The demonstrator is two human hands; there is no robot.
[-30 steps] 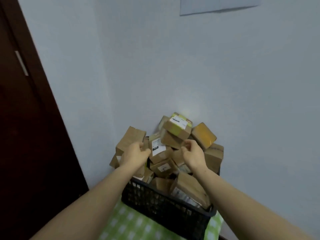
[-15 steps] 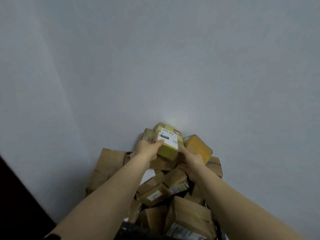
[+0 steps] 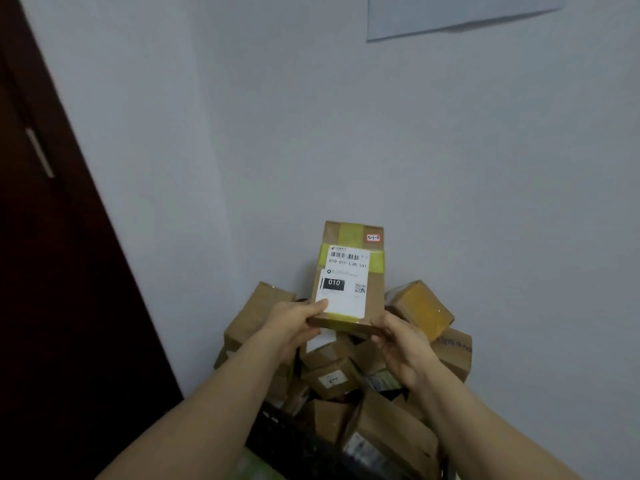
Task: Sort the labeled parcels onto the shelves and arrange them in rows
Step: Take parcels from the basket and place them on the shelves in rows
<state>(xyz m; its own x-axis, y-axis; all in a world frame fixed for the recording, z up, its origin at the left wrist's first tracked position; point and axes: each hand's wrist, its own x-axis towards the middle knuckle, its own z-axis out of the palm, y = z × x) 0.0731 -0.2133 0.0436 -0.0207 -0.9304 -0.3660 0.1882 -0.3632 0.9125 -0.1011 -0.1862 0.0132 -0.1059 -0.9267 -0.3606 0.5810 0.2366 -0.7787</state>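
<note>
A brown cardboard parcel (image 3: 372,289) with yellow tape, a white shipping label reading 010 and a small red tag is held up above the pile, label facing me. My left hand (image 3: 294,320) grips its lower left corner, thumb on the label. My right hand (image 3: 398,337) holds its lower right corner from below. Beneath lies a heap of brown parcels (image 3: 332,375) piled in a black basket (image 3: 294,441); a yellow-taped box (image 3: 420,306) sits at the right of the heap.
A pale wall rises right behind the heap. A dark wooden door (image 3: 52,271) stands at the left. A sheet of paper (image 3: 450,12) hangs on the wall at the top right. No shelves are in view.
Both hands have lifted the yellow-taped labeled parcel off the top of the heap and turned it upright so its label faces me. The camera has swung back left, showing the door again.
</note>
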